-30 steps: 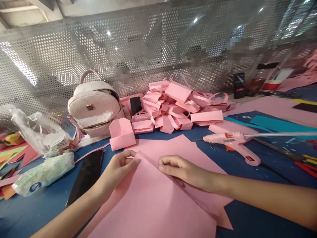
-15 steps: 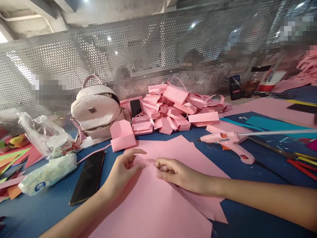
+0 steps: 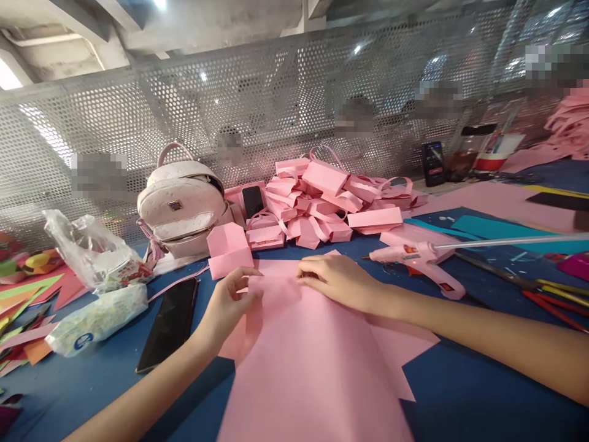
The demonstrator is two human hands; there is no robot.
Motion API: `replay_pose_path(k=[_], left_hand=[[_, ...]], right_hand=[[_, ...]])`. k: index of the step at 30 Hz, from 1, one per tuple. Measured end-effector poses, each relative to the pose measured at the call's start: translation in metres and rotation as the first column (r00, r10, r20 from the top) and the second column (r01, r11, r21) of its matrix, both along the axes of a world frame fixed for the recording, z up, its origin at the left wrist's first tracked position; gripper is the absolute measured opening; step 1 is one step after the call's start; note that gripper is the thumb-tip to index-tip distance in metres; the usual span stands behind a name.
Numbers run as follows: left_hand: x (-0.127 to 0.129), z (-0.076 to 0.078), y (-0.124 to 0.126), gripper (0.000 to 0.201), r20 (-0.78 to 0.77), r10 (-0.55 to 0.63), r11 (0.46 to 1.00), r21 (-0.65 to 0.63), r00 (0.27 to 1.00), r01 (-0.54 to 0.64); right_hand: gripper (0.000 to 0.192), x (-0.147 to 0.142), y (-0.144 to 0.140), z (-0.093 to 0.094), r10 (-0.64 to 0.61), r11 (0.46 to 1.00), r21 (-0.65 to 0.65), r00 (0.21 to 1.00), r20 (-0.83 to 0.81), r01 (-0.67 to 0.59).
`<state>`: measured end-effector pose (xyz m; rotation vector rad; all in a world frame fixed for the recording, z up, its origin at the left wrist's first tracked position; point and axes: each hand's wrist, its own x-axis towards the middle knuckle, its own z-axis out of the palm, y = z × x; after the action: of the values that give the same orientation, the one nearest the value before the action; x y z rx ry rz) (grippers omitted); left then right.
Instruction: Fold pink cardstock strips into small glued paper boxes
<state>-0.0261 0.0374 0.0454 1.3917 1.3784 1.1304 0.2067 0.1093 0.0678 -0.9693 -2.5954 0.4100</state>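
A large sheet of pink paper stretches toward me, its far edge between my two hands. My left hand pinches the far left corner between thumb and fingers. At the right, my right hand has its fingers and thumb closed on the far edge, palm down. The sheet bows slightly upward in the middle. Beneath it lies more pink paper, with pointed corners sticking out on the right. Just beyond my left hand sits a folded pink paper pocket.
A pale backpack and a heap of folded pink paper pieces stand behind. Right lie a pink glue gun and scissors. Left are a black phone, a tissue pack and a plastic bag. A perforated metal screen rises behind.
The pink sheet has swung straighter and flatter. My right hand has moved up and right, its fingers now stretched over the far edge. My left hand has shifted slightly left, still at the corner.
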Motion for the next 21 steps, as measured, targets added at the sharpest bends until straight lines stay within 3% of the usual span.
replay_pose_path(k=[4, 8, 14, 17, 21], left_hand=[[0.003, -0.004, 0.001, 0.030, -0.167, -0.111, 0.994, -0.039, 0.980, 0.106], [0.007, -0.009, -0.002, 0.027, -0.392, -0.090, 0.993, 0.034, 0.916, 0.112], [0.006, -0.020, -0.006, 0.016, -0.376, -0.073, 0.996, 0.020, 0.924, 0.087], [0.004, -0.020, -0.010, 0.020, -0.465, -0.110, 0.984, 0.072, 0.879, 0.162], [0.002, -0.018, -0.014, 0.030, -0.616, -0.153, 0.949, 0.127, 0.773, 0.289]], right_hand=[[0.017, -0.004, 0.008, -0.004, 0.092, 0.995, 0.031, 0.992, 0.085, -0.095], [0.014, -0.013, 0.007, -0.012, 0.240, 0.969, -0.080, 0.969, 0.062, -0.235], [0.011, -0.012, 0.002, -0.023, 0.207, 0.967, -0.150, 0.978, -0.020, -0.208], [0.010, -0.003, 0.003, -0.026, 0.212, 0.971, -0.105, 0.977, -0.032, -0.215], [0.016, 0.006, 0.003, -0.031, 0.273, 0.961, 0.052, 0.962, -0.016, -0.272]])
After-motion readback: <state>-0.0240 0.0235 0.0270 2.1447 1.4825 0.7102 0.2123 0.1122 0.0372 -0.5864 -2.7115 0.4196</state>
